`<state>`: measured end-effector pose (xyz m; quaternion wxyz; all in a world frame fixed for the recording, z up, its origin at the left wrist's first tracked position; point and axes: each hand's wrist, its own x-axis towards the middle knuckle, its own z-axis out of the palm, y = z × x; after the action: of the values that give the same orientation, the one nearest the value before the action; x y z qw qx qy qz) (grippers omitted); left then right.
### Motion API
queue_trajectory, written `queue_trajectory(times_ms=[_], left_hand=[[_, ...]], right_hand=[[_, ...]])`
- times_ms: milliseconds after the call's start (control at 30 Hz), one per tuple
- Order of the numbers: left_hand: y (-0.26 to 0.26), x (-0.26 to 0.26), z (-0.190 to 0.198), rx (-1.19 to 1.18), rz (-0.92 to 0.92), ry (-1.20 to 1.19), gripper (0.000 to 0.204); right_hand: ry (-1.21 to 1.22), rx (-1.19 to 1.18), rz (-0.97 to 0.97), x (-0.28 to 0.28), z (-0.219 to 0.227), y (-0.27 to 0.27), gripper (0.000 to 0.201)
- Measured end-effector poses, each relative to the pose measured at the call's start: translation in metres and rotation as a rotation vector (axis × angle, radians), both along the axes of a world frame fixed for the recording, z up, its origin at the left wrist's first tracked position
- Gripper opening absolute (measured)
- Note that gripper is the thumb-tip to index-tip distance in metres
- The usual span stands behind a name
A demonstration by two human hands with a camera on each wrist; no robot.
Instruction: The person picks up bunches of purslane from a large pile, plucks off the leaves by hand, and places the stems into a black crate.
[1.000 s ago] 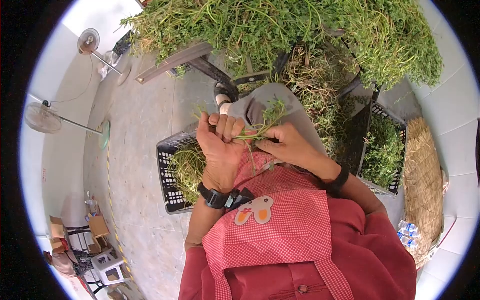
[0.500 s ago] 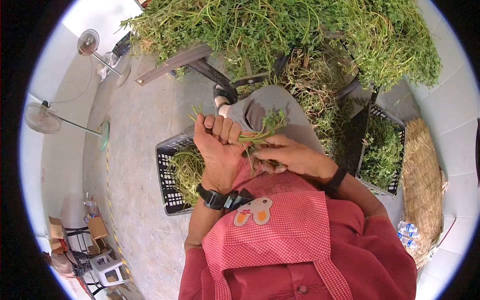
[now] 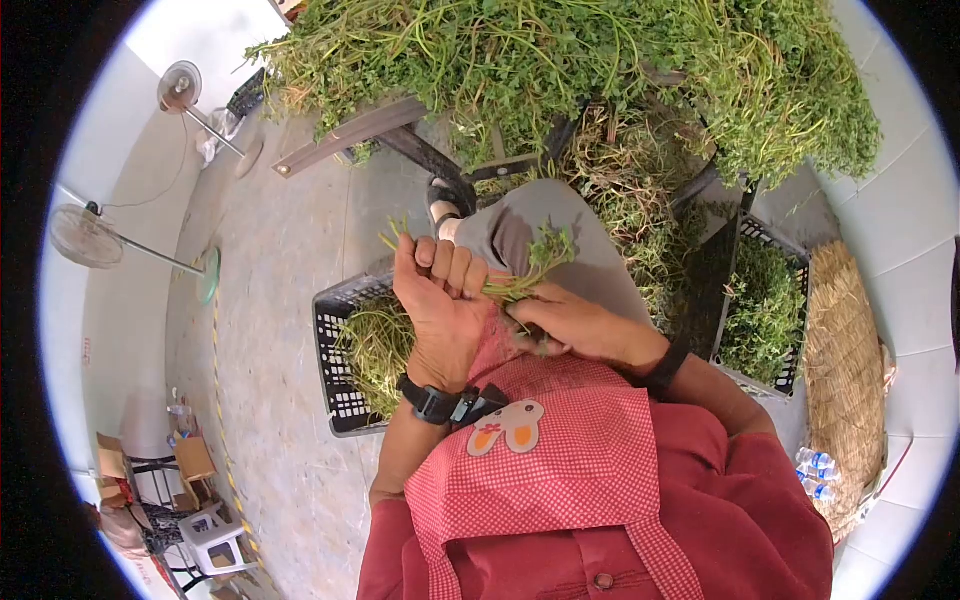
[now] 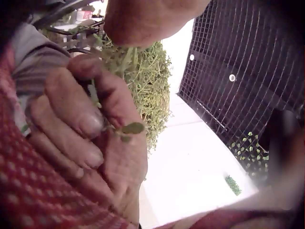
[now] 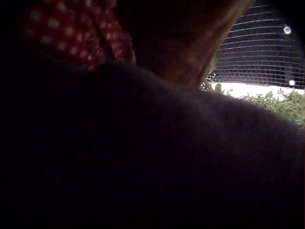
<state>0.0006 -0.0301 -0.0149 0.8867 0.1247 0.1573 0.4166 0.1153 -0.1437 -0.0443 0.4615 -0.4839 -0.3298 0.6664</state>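
Observation:
In the head view my left hand (image 3: 440,300) has its fingers curled round a small bunch of green stems (image 3: 510,284), whose cut ends stick out past the thumb side and whose leafy end points right. My right hand (image 3: 575,325) is just below that leafy end, over the checked apron. In the left wrist view the right hand (image 4: 90,129) has curled fingers and pinches a thin sprig with a small leaf (image 4: 132,128) between thumb and fingers. The right wrist view is mostly dark, with part of the apron (image 5: 62,28) showing.
A large heap of greens (image 3: 500,60) lies on a table ahead. Black crates with stems (image 3: 375,350) and greens (image 3: 760,300) stand left and right. Discarded-looking stalks (image 3: 630,170) pile under the table. A straw roll (image 3: 845,370) and bottles (image 3: 817,475) are at the right.
The right hand has moved from the held stems down toward the apron, its fingers curling in more. The left hand keeps its grip on the bunch, nearly in place.

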Motion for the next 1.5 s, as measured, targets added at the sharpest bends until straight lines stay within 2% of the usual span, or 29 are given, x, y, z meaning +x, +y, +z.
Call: queue_trajectory(times_ms=[33,100,133,200,233,300,367,467,533,633,700,733,800,833,933,967,1000,1067,1100,1167,1200,1267,1400,1467,1500], left_hand=[[0.0,0.0,0.0,0.02,-0.035,-0.018,0.04],[0.0,-0.002,0.0,0.021,-0.026,-0.062,0.04],[0.001,-0.002,0.002,0.024,-0.021,-0.106,0.04],[0.001,-0.003,0.007,0.038,-0.003,-0.073,0.04],[0.002,-0.004,0.009,0.05,0.02,-0.039,0.04],[0.009,-0.007,0.005,0.014,0.032,-0.061,0.039],[0.013,-0.008,0.001,-0.029,0.042,-0.078,0.039],[0.013,-0.007,-0.001,-0.023,0.075,-0.021,0.039],[0.012,-0.006,-0.004,-0.002,0.0,-0.088,0.039],[0.006,-0.004,0.003,-0.037,0.016,0.013,0.04],[0.004,-0.005,0.002,-0.029,0.004,0.013,0.04],[0.003,-0.005,0.003,-0.026,-0.011,0.015,0.041],[0.004,-0.003,0.006,-0.004,0.019,0.042,0.041],[0.005,-0.003,0.007,0.011,0.053,0.074,0.041],[0.02,-0.013,0.006,0.033,0.051,-0.047,0.041],[0.021,-0.014,0.004,0.027,0.039,-0.07,0.041],[0.017,-0.015,0.002,0.018,0.044,-0.064,0.041],[0.013,-0.009,0.004,-0.035,0.011,-0.055,0.042],[0.013,-0.007,0.004,-0.033,0.009,-0.061,0.042],[0.012,-0.008,0.002,-0.012,-0.038,-0.06,0.042],[0.012,-0.008,0.004,-0.009,-0.036,-0.06,0.042],[0.009,-0.008,0.005,0.008,-0.054,-0.038,0.042],[0.008,-0.006,0.002,0.009,-0.061,-0.046,0.042],[0.005,-0.006,0.001,-0.032,-0.087,-0.016,0.042],[0.005,-0.007,0.0,-0.038,-0.091,-0.01,0.042]], right_hand=[[-0.001,0.0,0.0,-0.001,-0.011,0.003,0.021],[-0.44,0.322,-0.142,-0.007,-0.035,0.014,0.021],[-0.439,0.324,-0.147,-0.006,-0.037,0.013,0.021],[-0.506,0.101,0.049,0.0,-0.03,0.009,0.023],[-0.51,0.102,0.051,0.001,-0.021,0.005,0.023],[-0.295,0.012,0.15,0.004,0.0,-0.005,0.023],[-0.23,0.056,0.14,0.009,0.005,-0.014,0.022],[-0.112,0.102,0.111,0.014,0.0,-0.019,0.02],[-0.066,0.11,0.097,0.016,-0.002,-0.017,0.019],[0.067,0.113,0.047,0.017,-0.004,-0.014,0.029],[0.341,0.026,0.018,0.019,-0.011,-0.013,0.027],[0.337,0.033,0.017,0.019,-0.022,-0.011,0.027],[-0.765,0.702,0.054,0.015,-0.048,-0.007,0.017],[-0.616,0.183,0.166,0.007,-0.002,-0.016,0.019],[-0.739,0.285,0.258,0.008,0.007,-0.03,0.022],[-0.642,0.298,0.115,0.009,0.011,-0.032,0.027],[-0.634,0.291,0.122,0.012,0.014,-0.033,0.027],[-0.626,0.546,-0.116,0.028,0.027,-0.025,0.026],[-0.632,0.548,-0.117,0.03,0.037,-0.022,0.026],[-0.923,0.583,-0.213,0.029,0.053,-0.016,0.025],[-0.922,0.587,-0.212,0.03,0.047,-0.01,0.025],[-1.139,0.755,-0.131,0.03,0.024,0.0,0.024],[-1.194,0.672,-0.131,0.026,0.021,0.002,0.025],[-1.277,0.541,-0.326,0.02,0.023,0.0,0.025],[-1.273,0.532,-0.327,0.025,0.019,0.0,0.025]])
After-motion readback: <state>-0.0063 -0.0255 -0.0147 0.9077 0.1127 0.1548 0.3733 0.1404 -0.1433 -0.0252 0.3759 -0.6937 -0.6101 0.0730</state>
